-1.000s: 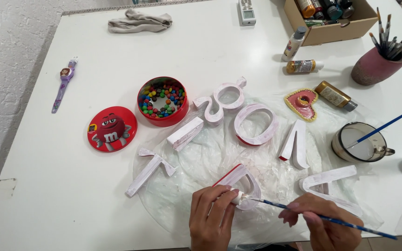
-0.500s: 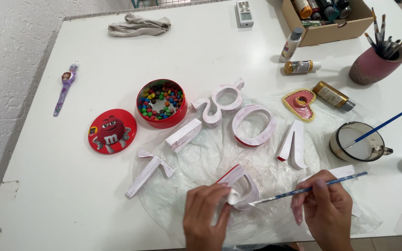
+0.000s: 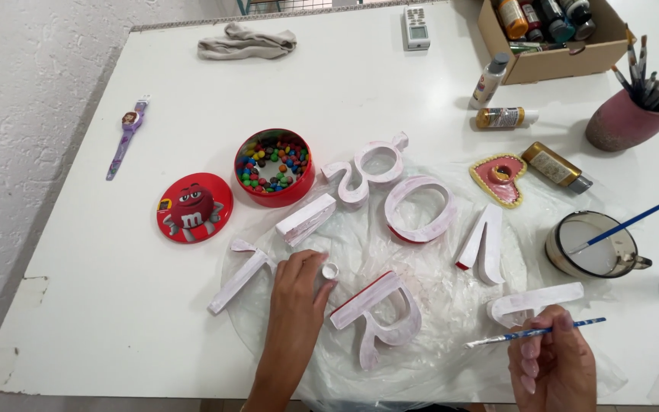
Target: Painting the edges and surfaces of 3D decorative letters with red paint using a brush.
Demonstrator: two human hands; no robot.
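White table [image 3: 390, 84] fills the head view, with a sheet of clear plastic [image 3: 436, 305] spread over its near half. On the plastic lie chunky letters, whitewashed with red showing through at the edges. The letter R [image 3: 379, 317] lies at the near centre, its face patchy white and one side edge red. The left hand [image 3: 299, 286] rests just beside it, fingers curled around a small white cap [image 3: 330, 270] held at the fingertips. The right hand [image 3: 554, 362] is closed in a pinch on a blue-handled paintbrush [image 3: 535, 333], which lies nearly level, its bristles pointing left, clear of the R. A cup of white paint [image 3: 593, 244] stands farther right with another brush in it. A red tin of candy [image 3: 274, 166] sits beyond the letters.
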